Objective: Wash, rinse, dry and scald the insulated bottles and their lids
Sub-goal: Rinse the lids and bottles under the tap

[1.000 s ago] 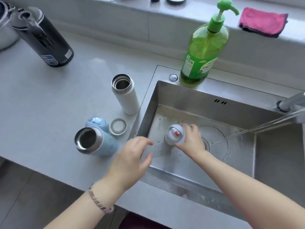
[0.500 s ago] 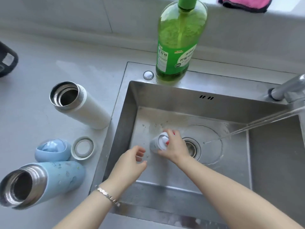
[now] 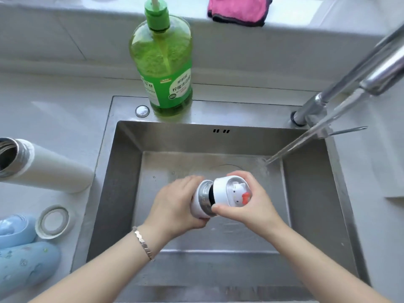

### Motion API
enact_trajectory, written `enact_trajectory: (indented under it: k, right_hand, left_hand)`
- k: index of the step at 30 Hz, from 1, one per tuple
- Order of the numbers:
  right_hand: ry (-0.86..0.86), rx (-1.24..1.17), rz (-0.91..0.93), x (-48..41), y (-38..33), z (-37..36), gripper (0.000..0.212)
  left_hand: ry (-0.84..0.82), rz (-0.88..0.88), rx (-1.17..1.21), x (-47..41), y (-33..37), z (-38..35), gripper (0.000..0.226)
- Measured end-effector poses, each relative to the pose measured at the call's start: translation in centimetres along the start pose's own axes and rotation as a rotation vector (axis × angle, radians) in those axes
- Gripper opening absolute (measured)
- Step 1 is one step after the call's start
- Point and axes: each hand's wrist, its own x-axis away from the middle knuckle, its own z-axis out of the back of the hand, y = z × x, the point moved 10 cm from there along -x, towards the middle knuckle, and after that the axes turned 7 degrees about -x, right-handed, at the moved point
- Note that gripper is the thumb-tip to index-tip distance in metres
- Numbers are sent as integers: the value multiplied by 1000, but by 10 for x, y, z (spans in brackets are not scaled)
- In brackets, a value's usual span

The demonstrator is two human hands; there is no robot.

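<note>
Nearest, at the left edge of the grey table (image 3: 65, 110): a speckled light-blue insulated bottle (image 3: 24, 265), mouth out of view, contents impossible to tell. Just behind it, a light-blue domed lid (image 3: 15, 228) and, beside that, a flat white plastic ring (image 3: 52, 221).

Over the wet basin of the rectangular stainless steel sink (image 3: 310, 193), gripped in both hands: a small white insulated bottle (image 3: 197, 209), tipped on its side. Left hand (image 3: 175, 206) with fingers wrapped round the body; right hand (image 3: 253, 206) with fingers and thumb clamped on the white lid (image 3: 219, 191). Clear dome on that lid, white cat figure with a red bow inside. Steel neck and a dark gap showing between lid and body.

Further left on the table, a tall white insulated bottle (image 3: 50, 171), uncapped, steel mouth dark, contents not visible. Thin stream of water (image 3: 295, 145) landing at the basin's back right from a chrome tap (image 3: 349, 73). On the sink's back rim, a clear pump bottle of green dish soap (image 3: 164, 62), mostly full. Farthest, on the ledge, a folded pink cloth (image 3: 238, 9).
</note>
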Motion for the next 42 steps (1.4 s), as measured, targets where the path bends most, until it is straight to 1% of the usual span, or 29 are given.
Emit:
enact_trajectory:
  k: [2, 3, 5, 6, 8, 9, 10, 12, 13, 14, 16, 19, 25, 28, 32, 36, 39, 41, 42]
  right_hand:
    - [78, -42, 13, 6, -11, 34, 60]
    - [138, -102, -1, 6, -10, 54, 60]
    - [233, -319, -84, 4, 2, 86, 62]
    - [254, -435, -133, 1, 10, 96, 65]
    - [265, -638, -208, -8, 20, 105, 70]
    - [255, -726, -240, -12, 21, 105, 68]
    - [242, -791, -272, -17, 22, 102, 58]
    - [211, -896, -340, -22, 22, 94, 30]
    - [188, -940, -370, -24, 22, 90, 27]
    - [163, -967, -399, -26, 22, 85, 29]
    - [117, -976, -460, -27, 25, 77, 35]
    - [54, -955, -534, -27, 29, 66, 37]
    - [-83, -943, -588, -32, 25, 41, 42]
    - [-119, -944, -538, -38, 19, 38, 42]
    - [-133, -924, -404, -46, 15, 52, 40]
    - [-128, -858, -346, -36, 12, 73, 24]
    - [-109, -772, -289, -33, 12, 85, 33]
    - [-43, -655, -226, -35, 12, 94, 44]
    - [1, -560, -174, -35, 9, 98, 44]
  left_hand:
    - [-2, 126, 98, 5, 2, 7, 58]
    - [2, 185, 148, 9, 2, 10, 58]
    - [15, 258, 205, 17, 3, 14, 57]
    - [18, 288, 231, 21, 5, 16, 56]
    - [34, 330, 281, 28, 10, 25, 54]
    - [46, 342, 290, 30, 13, 30, 52]
    - [56, 348, 294, 33, 16, 35, 51]
    - [86, 346, 314, 36, 21, 45, 52]
    - [101, 343, 324, 36, 23, 50, 53]
    - [109, 345, 331, 37, 24, 53, 55]
    - [120, 356, 345, 37, 26, 58, 57]
    - [129, 363, 356, 36, 27, 62, 57]
    - [166, 375, 350, 34, 26, 68, 60]
    - [167, 371, 342, 34, 24, 71, 60]
    - [164, 373, 328, 34, 22, 72, 61]
    - [153, 376, 326, 34, 23, 69, 61]
    - [140, 368, 332, 33, 26, 67, 61]
    - [134, 365, 337, 33, 27, 66, 61]
    - [133, 364, 342, 33, 27, 66, 62]
